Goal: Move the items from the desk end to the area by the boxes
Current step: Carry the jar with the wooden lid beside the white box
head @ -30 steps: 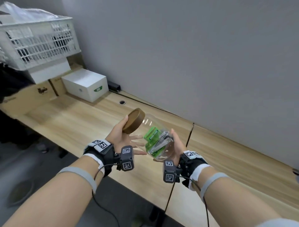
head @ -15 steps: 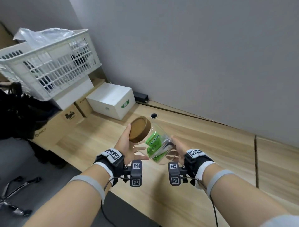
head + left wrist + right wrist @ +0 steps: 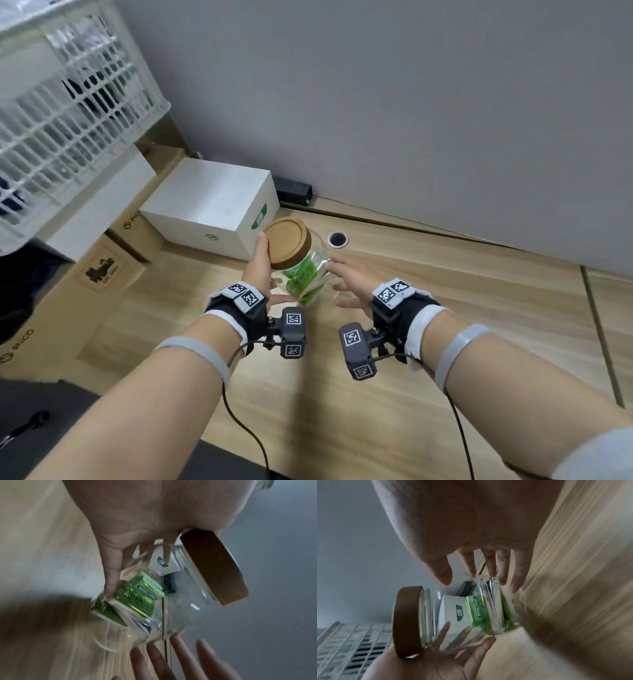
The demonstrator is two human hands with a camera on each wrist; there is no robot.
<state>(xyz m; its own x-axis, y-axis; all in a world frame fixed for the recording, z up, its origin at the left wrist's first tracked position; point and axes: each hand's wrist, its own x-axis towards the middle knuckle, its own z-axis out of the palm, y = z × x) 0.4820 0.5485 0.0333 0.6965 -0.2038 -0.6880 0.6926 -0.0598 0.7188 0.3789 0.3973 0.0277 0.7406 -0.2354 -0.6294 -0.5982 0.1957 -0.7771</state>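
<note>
Head view: left hand (image 3: pixel 262 270) cradles tilted jar (image 3: pixel 301 263).

desk (image 3: pixel 445 308): light wood | on it: white box (image 3: pixel 209 202), cardboard boxes (image 3: pixel 113 274)

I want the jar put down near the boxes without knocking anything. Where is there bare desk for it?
Bare wood lies in front of the white box, between the cardboard boxes and the cable hole, under the jar. More runs right along the desk. The back-left corner is crowded: boxes, basket.
</note>
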